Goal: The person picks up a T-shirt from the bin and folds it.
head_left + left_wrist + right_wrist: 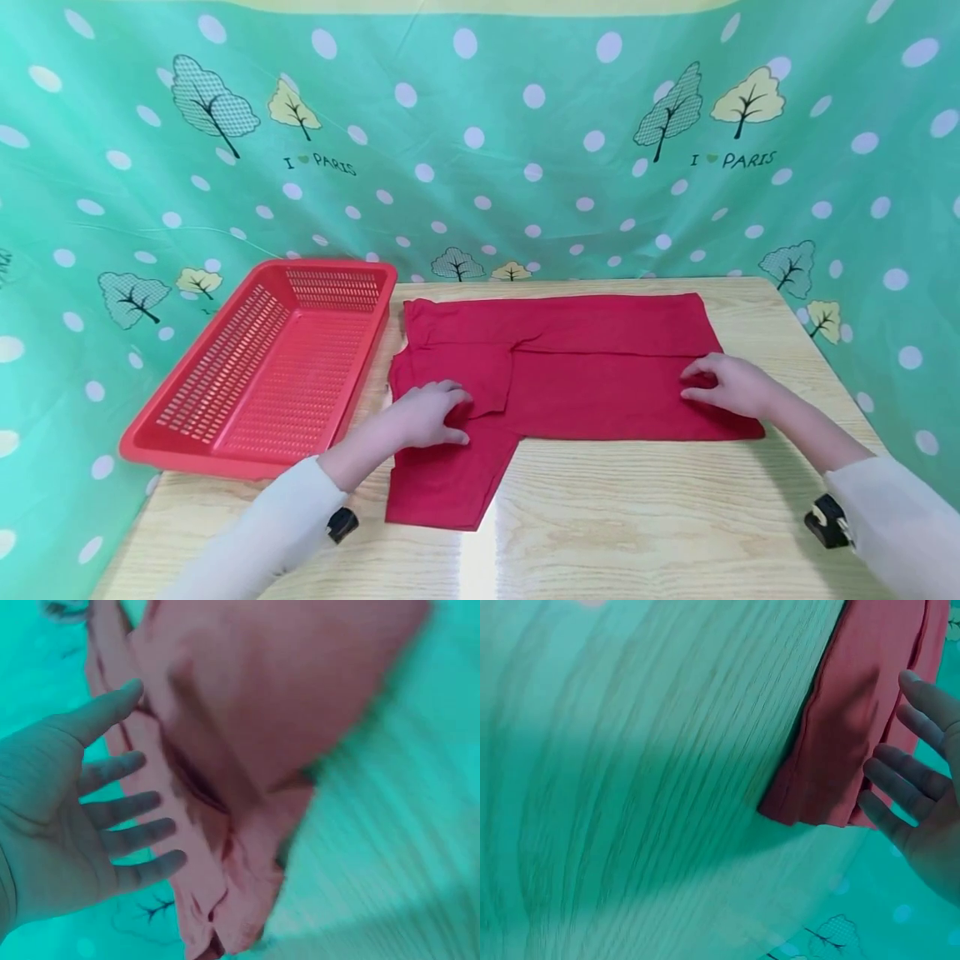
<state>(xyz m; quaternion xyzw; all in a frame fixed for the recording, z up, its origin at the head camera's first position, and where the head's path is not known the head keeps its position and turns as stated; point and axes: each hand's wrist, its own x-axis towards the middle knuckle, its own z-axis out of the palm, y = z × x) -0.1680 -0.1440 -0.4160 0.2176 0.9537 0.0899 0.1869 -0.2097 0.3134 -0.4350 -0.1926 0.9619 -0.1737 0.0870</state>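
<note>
Head view, red shirt (585,367) under both hands' fingers (450,392)

surface: wooden table (675,533) | on it: red shirt (600,367), red basket (262,450) at left

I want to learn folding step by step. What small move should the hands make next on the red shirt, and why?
Probably the left hand should fold in the sleeve flap hanging toward the table's front edge. The red shirt is already folded lengthwise, and the right hand rests on its other end.

Red shirt (600,367), red basket (262,375) (backdrop (525,125): polka-dotted green).
</note>
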